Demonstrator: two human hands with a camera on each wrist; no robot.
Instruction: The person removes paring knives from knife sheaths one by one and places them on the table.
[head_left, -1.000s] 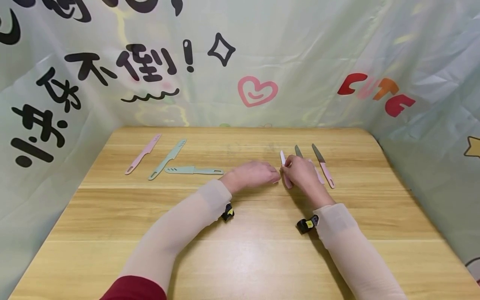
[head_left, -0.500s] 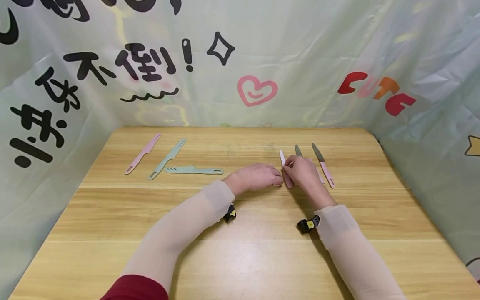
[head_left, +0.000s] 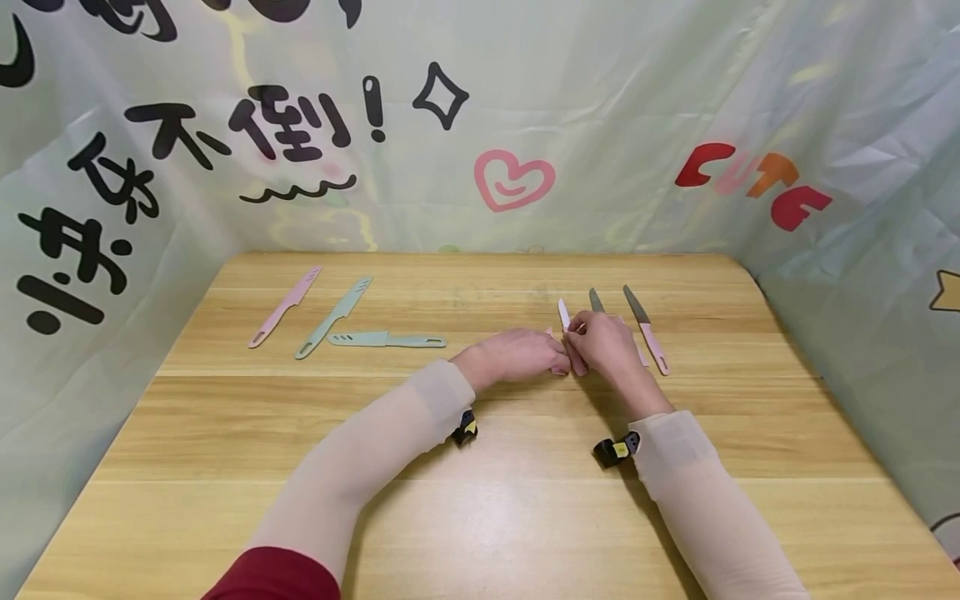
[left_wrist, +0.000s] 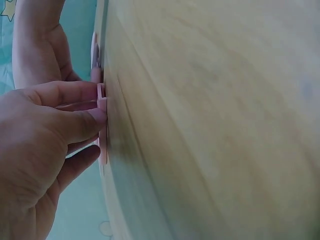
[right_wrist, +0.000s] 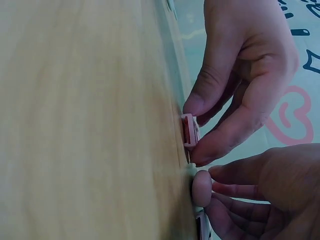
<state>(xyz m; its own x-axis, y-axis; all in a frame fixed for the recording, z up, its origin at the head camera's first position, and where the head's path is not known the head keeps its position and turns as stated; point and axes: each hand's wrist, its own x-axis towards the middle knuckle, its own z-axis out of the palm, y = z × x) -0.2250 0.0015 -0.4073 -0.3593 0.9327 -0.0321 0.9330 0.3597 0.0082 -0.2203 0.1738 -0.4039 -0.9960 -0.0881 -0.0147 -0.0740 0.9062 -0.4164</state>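
My left hand [head_left: 517,354] pinches a pink knife sheath [left_wrist: 103,132] between thumb and fingers, low over the table. The sheath's hollow end shows in the right wrist view. Beside it, my right hand [head_left: 606,343] grips a small knife with a white blade [head_left: 563,313] and a pink handle [right_wrist: 202,188]. The blade points away from me; the fingers hide part of the knife. Both hands are close together, fingertips nearly meeting. Just right of my right hand lie a dark-bladed knife [head_left: 596,300], partly hidden by it, and another dark-bladed knife [head_left: 647,329] with a pink handle.
On the left of the wooden table [head_left: 480,517] lie a pink sheathed knife [head_left: 285,307], a green sheathed knife [head_left: 334,318] set at a slant and another green sheathed knife [head_left: 387,341] lying crosswise. A printed curtain [head_left: 600,108] hangs behind the table's far edge.
My left hand has moved slightly right, closer to the white-bladed knife, and more of the pink sheath shows past its fingers. The right hand has stayed almost still.
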